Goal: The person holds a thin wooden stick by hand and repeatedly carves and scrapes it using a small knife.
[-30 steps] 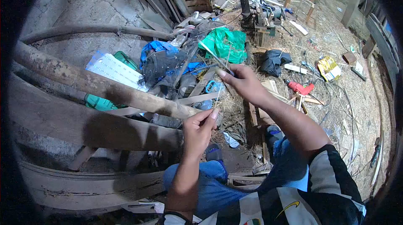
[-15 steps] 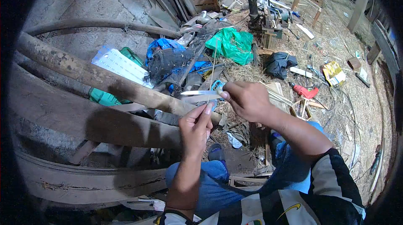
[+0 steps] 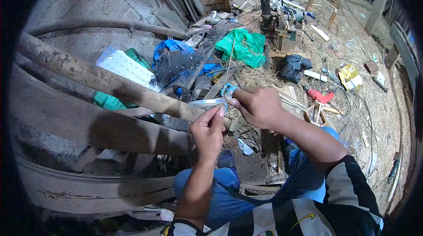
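My left hand (image 3: 207, 132) pinches the lower end of a thin wooden stick (image 3: 229, 66) between thumb and fingertips. The stick stands nearly upright, leaning a little to the right. My right hand (image 3: 260, 107) is closed around a knife, its handle hidden in the fist. The knife's blade (image 3: 203, 102) points left, just above my left fingertips, and crosses the stick near its bottom. My right thumb lies close to the stick and blade; whether it presses on the stick I cannot tell.
A wooden pole (image 3: 110, 87) and a broad plank (image 3: 97, 121) run along the left. Beyond my hands lie a green plastic bag (image 3: 246, 47) and a black bag (image 3: 294, 68). A red power drill (image 3: 319, 96) rests on the littered floor to the right.
My right hand and the knife have shifted slightly down and left, bringing the blade nearer my left fingertips. The stick leans more to the right now.
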`<state>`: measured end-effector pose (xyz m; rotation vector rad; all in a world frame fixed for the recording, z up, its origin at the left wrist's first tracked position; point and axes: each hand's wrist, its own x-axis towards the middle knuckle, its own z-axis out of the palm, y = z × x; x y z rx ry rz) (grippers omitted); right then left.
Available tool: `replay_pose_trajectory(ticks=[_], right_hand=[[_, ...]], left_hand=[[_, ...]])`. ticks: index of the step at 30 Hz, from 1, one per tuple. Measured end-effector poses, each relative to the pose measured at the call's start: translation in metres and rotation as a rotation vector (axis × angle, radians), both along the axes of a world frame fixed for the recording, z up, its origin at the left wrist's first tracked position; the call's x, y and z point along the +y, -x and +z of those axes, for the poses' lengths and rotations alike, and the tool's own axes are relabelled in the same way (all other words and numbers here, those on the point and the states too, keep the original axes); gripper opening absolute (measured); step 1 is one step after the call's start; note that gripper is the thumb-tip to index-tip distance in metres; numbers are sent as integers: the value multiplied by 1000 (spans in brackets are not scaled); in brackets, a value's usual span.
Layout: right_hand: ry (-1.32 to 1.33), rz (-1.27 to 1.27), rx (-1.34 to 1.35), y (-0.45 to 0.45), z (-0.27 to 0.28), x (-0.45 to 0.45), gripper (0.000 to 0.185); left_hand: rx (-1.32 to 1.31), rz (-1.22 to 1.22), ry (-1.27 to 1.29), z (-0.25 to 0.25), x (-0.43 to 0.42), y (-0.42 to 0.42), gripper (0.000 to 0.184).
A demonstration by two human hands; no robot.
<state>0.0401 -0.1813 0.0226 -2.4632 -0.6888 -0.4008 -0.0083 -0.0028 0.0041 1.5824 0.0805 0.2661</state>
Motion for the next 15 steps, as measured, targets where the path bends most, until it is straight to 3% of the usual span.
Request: replay_pose_trajectory(ticks=[3,7,15], right_hand=[[-45,81,-126,7,-8,5,30],[-39,-23,-81,-11,-4,-8,27],[-34,-82,-45,-24,0,-16,23]], left_hand=[[39,-34,50,0,2,0,20],[156,-64,219,12,-2,0,19],[99,-37,176,8,-4,3,20]])
